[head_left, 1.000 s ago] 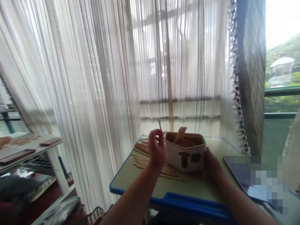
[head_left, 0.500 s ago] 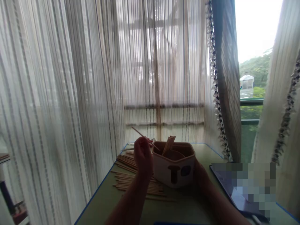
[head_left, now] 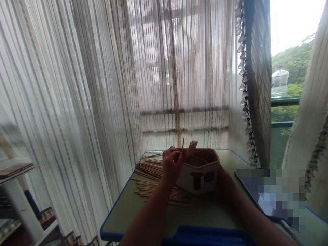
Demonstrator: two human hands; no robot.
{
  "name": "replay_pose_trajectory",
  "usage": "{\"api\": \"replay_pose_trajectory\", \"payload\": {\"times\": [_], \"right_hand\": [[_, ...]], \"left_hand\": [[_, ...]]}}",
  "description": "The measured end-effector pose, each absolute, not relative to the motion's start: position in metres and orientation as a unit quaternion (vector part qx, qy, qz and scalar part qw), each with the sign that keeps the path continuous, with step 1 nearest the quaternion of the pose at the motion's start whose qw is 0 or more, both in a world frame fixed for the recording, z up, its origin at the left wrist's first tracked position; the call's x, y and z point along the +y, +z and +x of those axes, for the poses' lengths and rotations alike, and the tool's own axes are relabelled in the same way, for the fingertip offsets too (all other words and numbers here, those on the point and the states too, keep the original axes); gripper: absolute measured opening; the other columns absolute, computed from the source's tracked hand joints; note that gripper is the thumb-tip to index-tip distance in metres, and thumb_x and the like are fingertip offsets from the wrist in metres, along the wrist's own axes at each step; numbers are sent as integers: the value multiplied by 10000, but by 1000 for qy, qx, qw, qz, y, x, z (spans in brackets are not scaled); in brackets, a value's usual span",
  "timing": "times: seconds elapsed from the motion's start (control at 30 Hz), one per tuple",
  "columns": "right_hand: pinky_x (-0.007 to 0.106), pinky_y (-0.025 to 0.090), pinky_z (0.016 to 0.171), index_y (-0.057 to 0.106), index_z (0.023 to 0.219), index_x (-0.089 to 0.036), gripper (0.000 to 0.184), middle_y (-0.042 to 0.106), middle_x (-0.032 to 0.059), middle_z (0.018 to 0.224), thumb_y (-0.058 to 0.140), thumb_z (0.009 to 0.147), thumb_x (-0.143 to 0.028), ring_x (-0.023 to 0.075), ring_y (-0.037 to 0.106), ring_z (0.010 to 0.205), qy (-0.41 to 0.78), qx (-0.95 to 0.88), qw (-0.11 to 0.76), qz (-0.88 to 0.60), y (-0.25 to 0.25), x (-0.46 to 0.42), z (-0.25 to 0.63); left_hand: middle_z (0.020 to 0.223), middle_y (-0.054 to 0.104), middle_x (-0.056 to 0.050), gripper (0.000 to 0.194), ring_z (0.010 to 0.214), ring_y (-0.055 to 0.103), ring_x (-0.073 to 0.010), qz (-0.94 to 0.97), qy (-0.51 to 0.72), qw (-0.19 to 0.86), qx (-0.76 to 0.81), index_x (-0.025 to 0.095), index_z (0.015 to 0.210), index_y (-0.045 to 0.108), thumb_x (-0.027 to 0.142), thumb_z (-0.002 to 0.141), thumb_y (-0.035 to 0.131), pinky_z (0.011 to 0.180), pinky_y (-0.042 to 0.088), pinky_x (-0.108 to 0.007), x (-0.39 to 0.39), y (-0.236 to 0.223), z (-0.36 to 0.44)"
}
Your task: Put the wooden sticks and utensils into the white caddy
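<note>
My left hand (head_left: 172,164) is at the left rim of a white utensil holder (head_left: 189,178) with a brown rim. Between its pinched fingers a thin wooden chopstick (head_left: 183,145) stands nearly upright over the holder's left compartment. A bunch of chopsticks (head_left: 191,149) leans inside, against a curved divider. My right hand (head_left: 224,181) grips the holder's right side, its fingers mostly hidden behind the wall. Many loose chopsticks (head_left: 150,171) lie in rough rows on the table, left of the holder and partly behind my left forearm.
The light green table (head_left: 123,218) has a blue edge. A dark tablet-like device (head_left: 252,194), partly blurred out, lies at the right. A blue object (head_left: 207,235) sits at the near edge. Striped curtains (head_left: 110,85) hang behind, and a white shelf (head_left: 19,174) stands at far left.
My left hand has brought the chopstick right to the holder's rim and turned it from slanting to nearly upright. My right hand still grips the holder. The view has shifted slightly.
</note>
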State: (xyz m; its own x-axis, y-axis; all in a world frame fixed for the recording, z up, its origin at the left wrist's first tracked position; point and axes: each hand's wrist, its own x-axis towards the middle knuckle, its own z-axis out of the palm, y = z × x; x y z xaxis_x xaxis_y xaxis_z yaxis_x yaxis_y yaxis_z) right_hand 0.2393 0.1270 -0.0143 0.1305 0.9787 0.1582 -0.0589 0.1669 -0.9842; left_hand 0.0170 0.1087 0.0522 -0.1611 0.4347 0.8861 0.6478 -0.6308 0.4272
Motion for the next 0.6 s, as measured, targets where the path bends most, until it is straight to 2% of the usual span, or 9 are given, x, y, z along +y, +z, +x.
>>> {"api": "replay_pose_trajectory", "payload": {"times": [0.2,0.4,0.6], "right_hand": [[336,481,655,671,847,-151,626,705,91,831,435,730,-718,275,623,843,434,-495,573,-488,-8,122,238],[351,491,659,679,877,-175,592,713,81,852,425,747,-694,281,635,846,428,-496,575,-490,-12,126,240],[349,491,648,672,778,-217,471,712,75,818,427,766,-619,279,635,828,400,-510,566,-510,-8,125,241]], "left_hand": [[877,645,-38,141,922,539,-199,-649,-623,72,-430,213,650,706,189,759,620,861,436,-382,103,54,20],[861,637,-46,135,908,541,-202,-637,-629,82,-438,194,651,685,221,766,619,861,440,-385,105,52,22],[849,632,-42,51,873,541,-192,-619,-642,112,-439,191,712,672,203,743,633,827,444,-362,97,54,27]]}}
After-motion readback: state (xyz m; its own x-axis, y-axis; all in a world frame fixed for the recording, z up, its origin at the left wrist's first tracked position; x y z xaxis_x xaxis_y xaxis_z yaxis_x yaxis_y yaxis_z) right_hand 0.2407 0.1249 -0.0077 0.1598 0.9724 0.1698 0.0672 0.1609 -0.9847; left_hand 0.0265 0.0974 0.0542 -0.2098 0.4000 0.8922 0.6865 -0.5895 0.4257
